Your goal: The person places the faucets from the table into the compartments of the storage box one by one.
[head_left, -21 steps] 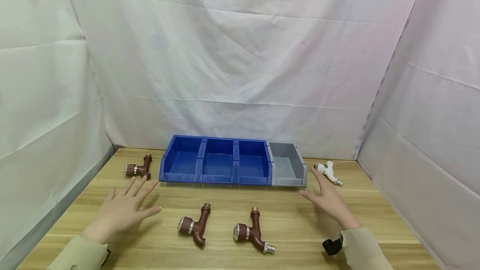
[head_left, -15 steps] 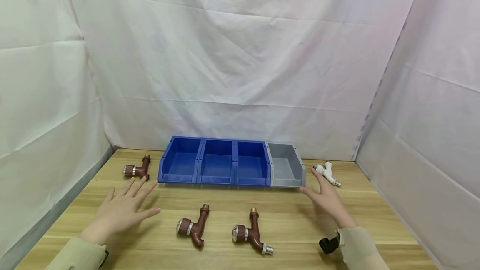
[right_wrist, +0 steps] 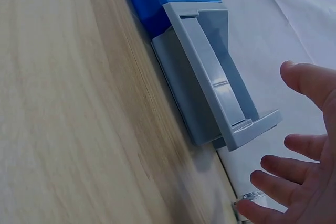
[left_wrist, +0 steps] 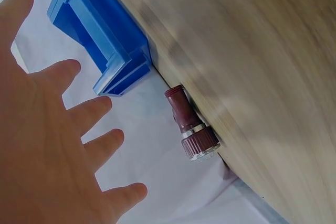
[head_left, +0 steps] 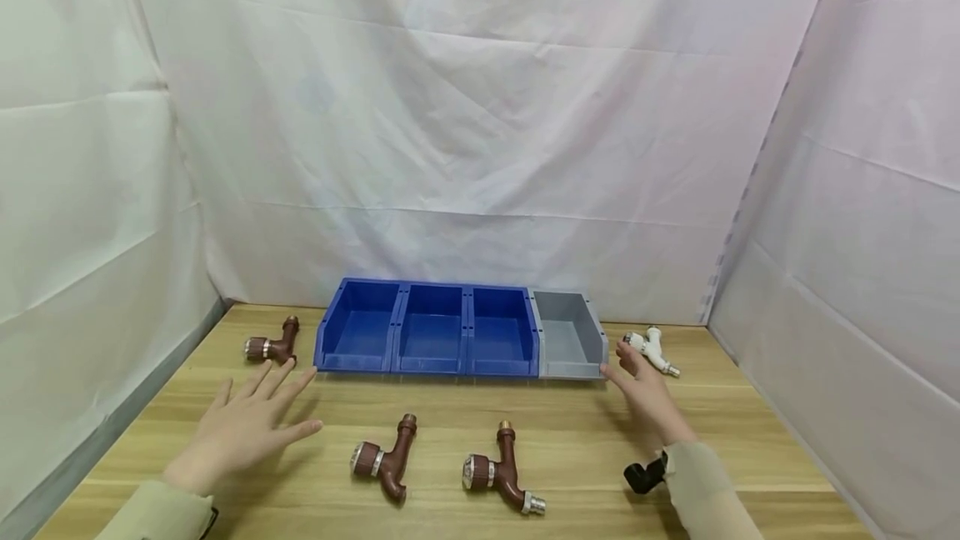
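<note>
My left hand (head_left: 243, 423) hovers over the table's left side, fingers spread and holding nothing. Just beyond its fingertips lies a dark red faucet (head_left: 273, 343) with a ribbed knob, seen also in the left wrist view as a red faucet (left_wrist: 190, 121). My right hand (head_left: 647, 390) is at the right, fingers apart and nothing in them. Its thumb overlaps the front corner of the grey bin (head_left: 570, 332) in the head view, and its index finger overlaps the knob of a white faucet (head_left: 654, 350). In the right wrist view that faucet is mostly hidden behind the fingers.
Three blue bins (head_left: 431, 330) stand in a row at the back, joined to the grey one. Nearer the front lie a dark red faucet (head_left: 390, 461) and another red faucet (head_left: 506, 473) with a metal nozzle. White cloth (head_left: 465, 148) encloses the wooden table (head_left: 450, 402).
The right hand has shifted slightly left, its thumb now at the grey bin's corner in the head view. The left hand stays nearly still. The whole scene sits a little lower in the view.
</note>
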The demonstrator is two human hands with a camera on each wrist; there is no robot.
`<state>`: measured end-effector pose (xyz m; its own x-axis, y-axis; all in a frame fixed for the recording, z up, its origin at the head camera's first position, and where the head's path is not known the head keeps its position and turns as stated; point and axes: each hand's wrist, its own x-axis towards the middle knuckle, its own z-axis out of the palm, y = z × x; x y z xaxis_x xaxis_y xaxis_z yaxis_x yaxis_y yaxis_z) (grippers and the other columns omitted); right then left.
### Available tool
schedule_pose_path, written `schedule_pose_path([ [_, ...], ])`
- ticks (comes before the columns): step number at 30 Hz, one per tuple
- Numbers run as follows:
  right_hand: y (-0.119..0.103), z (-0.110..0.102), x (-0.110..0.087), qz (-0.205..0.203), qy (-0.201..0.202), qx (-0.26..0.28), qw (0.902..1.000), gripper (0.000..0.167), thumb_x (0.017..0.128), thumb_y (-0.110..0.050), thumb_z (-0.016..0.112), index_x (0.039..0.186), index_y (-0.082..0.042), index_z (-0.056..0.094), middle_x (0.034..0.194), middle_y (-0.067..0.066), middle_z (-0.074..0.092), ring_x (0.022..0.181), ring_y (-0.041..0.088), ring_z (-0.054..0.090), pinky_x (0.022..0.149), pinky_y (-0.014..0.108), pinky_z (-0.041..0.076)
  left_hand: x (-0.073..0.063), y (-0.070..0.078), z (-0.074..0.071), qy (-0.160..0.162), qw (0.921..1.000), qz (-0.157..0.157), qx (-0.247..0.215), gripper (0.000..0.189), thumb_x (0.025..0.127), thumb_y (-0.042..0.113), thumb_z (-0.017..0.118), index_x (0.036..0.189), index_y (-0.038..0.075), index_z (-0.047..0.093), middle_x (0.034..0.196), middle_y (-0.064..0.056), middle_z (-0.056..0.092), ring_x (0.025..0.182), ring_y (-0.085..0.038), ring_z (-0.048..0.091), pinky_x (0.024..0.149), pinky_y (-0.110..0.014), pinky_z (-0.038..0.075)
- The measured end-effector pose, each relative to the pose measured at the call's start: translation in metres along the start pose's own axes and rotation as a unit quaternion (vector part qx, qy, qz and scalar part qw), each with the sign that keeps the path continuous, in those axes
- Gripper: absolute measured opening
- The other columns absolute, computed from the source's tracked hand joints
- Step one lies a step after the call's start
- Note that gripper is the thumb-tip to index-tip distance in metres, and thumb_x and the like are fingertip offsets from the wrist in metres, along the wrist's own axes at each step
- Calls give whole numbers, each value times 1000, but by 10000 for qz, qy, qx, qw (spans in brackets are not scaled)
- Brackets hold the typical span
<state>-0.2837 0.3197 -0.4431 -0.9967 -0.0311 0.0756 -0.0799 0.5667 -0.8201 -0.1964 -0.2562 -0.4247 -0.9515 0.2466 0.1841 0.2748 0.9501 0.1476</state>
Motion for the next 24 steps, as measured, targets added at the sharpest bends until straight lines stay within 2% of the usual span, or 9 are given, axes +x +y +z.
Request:
schedule_pose_path([
  [7,14,9,14,157,-128,1063,9941,73,101,-30,54,154,0,15,155,26,22,140,41,25,108,54,31,0,0,1,-16,9999,-21,-98,79,88,68,52,152,24,35,153,-18,32,137,-49,25,102,-75,5],
  [11,20,16,20,291,-117,1963,9800,68,102,-22,52,154,1,15,155,25,21,139,35,29,109,48,31,1,1,1,-30,9999,-34,-114,79,88,68,52,151,23,36,153,-18,32,137,-49,25,102,-75,5],
  [14,22,22,23,432,-6,2416,9694,66,102,-20,52,154,0,17,156,24,20,138,32,30,110,44,29,1,1,1,-26,9999,-37,-108,79,88,68,52,151,23,37,153,-18,32,137,-49,25,102,-75,5],
  [19,23,29,24,571,186,2677,9616,63,102,-19,50,153,0,20,156,24,20,138,32,27,112,45,26,1,1,1,-28,9999,-36,-120,78,88,68,52,151,24,37,153,-17,32,138,-48,25,102,-75,5],
  [24,25,30,24,516,292,2588,9641,61,102,-19,50,152,1,23,154,24,24,136,31,30,110,42,29,2,2,-1,-28,9999,-44,-127,77,88,68,51,150,24,38,154,-16,31,139,-47,24,103,-74,4],
])
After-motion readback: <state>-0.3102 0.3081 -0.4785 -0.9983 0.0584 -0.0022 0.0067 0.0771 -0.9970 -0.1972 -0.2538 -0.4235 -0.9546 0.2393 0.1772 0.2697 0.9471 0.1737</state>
